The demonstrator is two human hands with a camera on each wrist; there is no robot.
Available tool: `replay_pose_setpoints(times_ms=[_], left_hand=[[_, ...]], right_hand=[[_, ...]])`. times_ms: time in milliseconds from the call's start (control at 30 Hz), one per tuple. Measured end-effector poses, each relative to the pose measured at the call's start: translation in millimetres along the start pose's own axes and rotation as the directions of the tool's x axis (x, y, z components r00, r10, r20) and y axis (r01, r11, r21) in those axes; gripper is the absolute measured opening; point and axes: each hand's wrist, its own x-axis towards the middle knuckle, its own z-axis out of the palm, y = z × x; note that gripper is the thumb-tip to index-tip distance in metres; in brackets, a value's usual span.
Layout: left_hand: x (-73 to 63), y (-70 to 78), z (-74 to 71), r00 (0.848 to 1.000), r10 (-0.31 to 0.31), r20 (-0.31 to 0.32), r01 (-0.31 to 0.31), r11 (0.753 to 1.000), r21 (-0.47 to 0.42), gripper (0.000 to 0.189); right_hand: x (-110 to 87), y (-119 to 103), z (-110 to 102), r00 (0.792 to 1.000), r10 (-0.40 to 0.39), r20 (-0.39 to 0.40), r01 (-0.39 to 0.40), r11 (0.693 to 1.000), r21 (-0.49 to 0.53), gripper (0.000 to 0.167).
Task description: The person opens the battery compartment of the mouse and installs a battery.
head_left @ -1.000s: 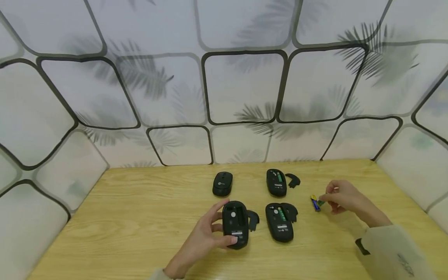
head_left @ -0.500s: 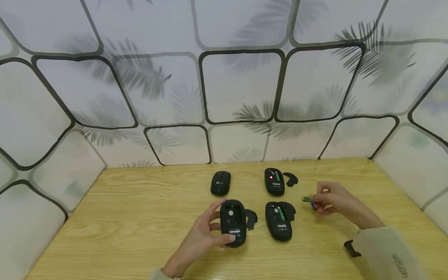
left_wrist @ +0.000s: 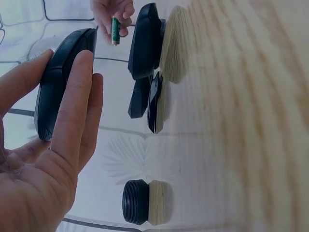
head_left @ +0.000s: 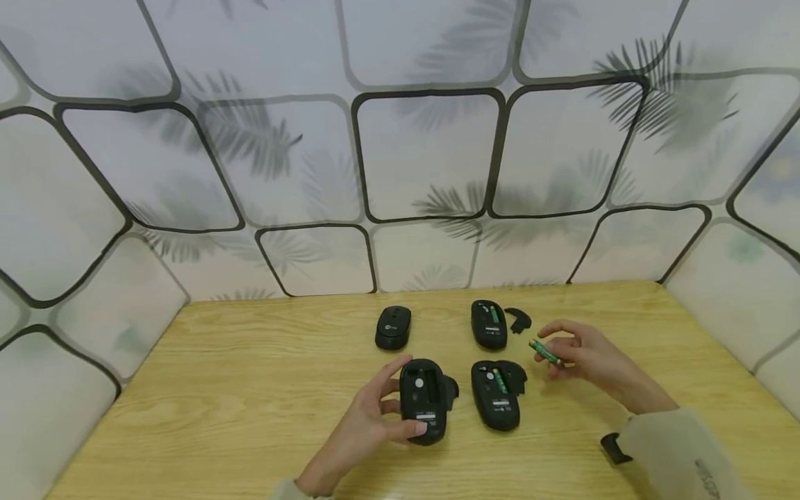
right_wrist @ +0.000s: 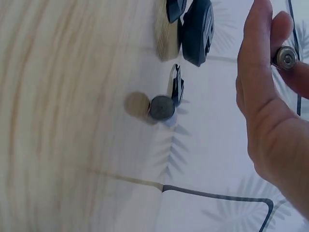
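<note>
My left hand (head_left: 369, 420) grips a black computer mouse (head_left: 423, 410) by its edges, underside facing up and battery slot bare; the left wrist view shows this mouse (left_wrist: 60, 82) raised off the table. A green battery (head_left: 545, 352) is pinched between the thumb and fingers of my right hand (head_left: 587, 360), held above the table. From the right wrist view, only that battery's round metal end (right_wrist: 287, 58) shows. Close by my hands lies an overturned mouse (head_left: 496, 406) with a green battery (head_left: 499, 380) in its slot. The held mouse partly covers a loose battery cover (head_left: 451, 393).
Farther back is another overturned mouse (head_left: 489, 326) with a battery, its cover (head_left: 520, 320) beside it. An upright mouse (head_left: 394, 328) stands left of it. Another cover (head_left: 516, 377) touches the nearer mouse. The right wrist view shows a second battery's end (right_wrist: 161, 108). A patterned wall borders the table (head_left: 250, 389).
My right hand has lifted the green battery from beside the yellow-and-blue one and brought it left, turning it. My left hand keeps its grip on the mouse, which now overlaps the cover.
</note>
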Motion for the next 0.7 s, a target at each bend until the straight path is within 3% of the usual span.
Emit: replay_pose_setpoints(times_ms=[133, 267, 700], left_hand=[[0.6, -0.7, 1.2, 1.000, -0.010, -0.003, 0.010, 1.000, -0.006, 0.091], [-1.2, -2.6, 1.0, 1.000, -0.026, -0.009, 0.026, 1.000, -0.007, 0.091], [0.5, -0.9, 3.9, 0.999, -0.034, 0.006, 0.034, 0.999, -0.036, 0.091]], right_hand=[[1.3, -4, 7, 1.000, 0.001, -0.009, -0.001, 1.000, -0.013, 0.045], [2.2, -9, 15, 1.000, 0.002, -0.018, -0.002, 1.000, -0.012, 0.047], [1.7, -24, 40, 0.995, -0.100, -0.005, 0.100, 0.995, -0.024, 0.022]])
